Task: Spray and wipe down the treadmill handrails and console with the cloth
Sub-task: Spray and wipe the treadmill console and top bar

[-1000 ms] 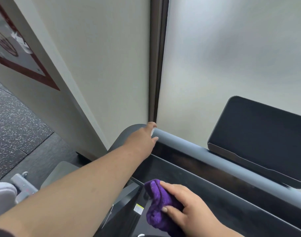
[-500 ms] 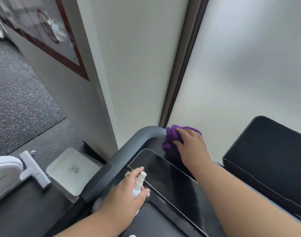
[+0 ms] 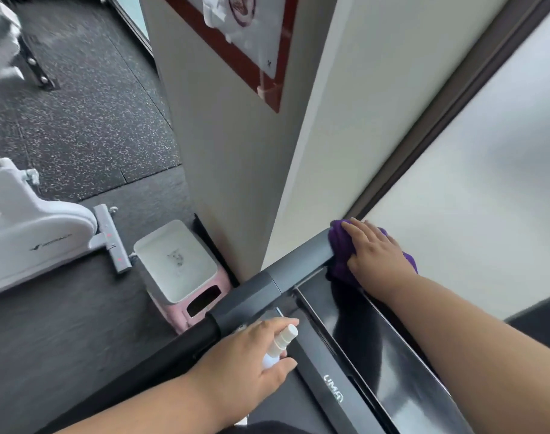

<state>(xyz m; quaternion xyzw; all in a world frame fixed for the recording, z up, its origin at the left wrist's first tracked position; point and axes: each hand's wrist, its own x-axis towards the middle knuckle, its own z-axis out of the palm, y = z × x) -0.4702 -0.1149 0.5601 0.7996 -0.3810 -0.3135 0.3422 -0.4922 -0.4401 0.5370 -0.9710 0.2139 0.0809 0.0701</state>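
My right hand (image 3: 374,252) presses a purple cloth (image 3: 341,245) flat on the far left corner of the grey treadmill handrail (image 3: 295,264), fingers spread over the cloth. My left hand (image 3: 251,355) holds a small white spray bottle (image 3: 281,341) upright, nozzle up, beside the near part of the handrail. The glossy black console (image 3: 361,339) lies between my two forearms, with a logo on its front strip.
A white bin with a pink base (image 3: 176,261) stands on the floor left of the treadmill, against a beige pillar (image 3: 236,151). A white exercise machine (image 3: 32,233) sits at far left on speckled rubber flooring. A frosted window (image 3: 471,183) is behind the console.
My right hand carried the cloth from the console up to the handrail corner and now lies flat on it. My left hand drew back from that corner and holds the bottle lower down.
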